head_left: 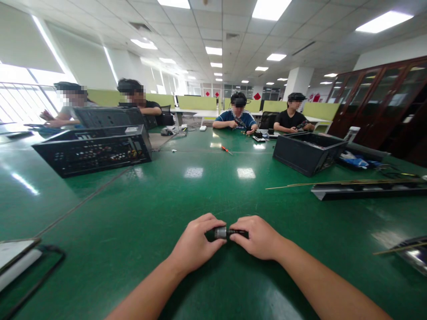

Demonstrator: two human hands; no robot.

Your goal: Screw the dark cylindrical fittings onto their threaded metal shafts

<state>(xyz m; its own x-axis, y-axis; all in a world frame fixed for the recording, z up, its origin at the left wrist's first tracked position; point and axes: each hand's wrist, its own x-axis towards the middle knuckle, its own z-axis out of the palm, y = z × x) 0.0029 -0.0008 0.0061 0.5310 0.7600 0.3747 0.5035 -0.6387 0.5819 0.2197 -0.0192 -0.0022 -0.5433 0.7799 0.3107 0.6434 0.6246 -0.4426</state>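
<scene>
The green bench (pixel 200 191) carried many things around the two hands. On the far left, a black computer case (pixel 96 153) stood in front of a second case (pixel 110 118) and hid part of it. On the right, a third case (pixel 302 153) stood partly before a person in a black shirt (pixel 288 120). Near it lay a blue and white bundle (pixel 358 160), a long dark metal channel (pixel 367 192) and thin golden rods (pixel 283 187). One orange screwdriver (pixel 227 150) lay beyond the hands, well apart from them. At the left edge there was a flat white-topped item (pixel 15 255) beside a black cable (pixel 58 266).

I counted three cases, one screwdriver, one channel, at least two rods near the channel, and four people at the far side.

In front, the left hand (pixel 195 244) had its fingers bent around a grey metal cylinder (pixel 220 232), the thumb below and the other fingers above, parted only by its thickness. The right hand (pixel 262 238) pinched a slim dark rod (pixel 239 232) between nearly closed fingers. The rod pointed at the cylinder, between both hands; whether they were joined, I could not tell.
</scene>
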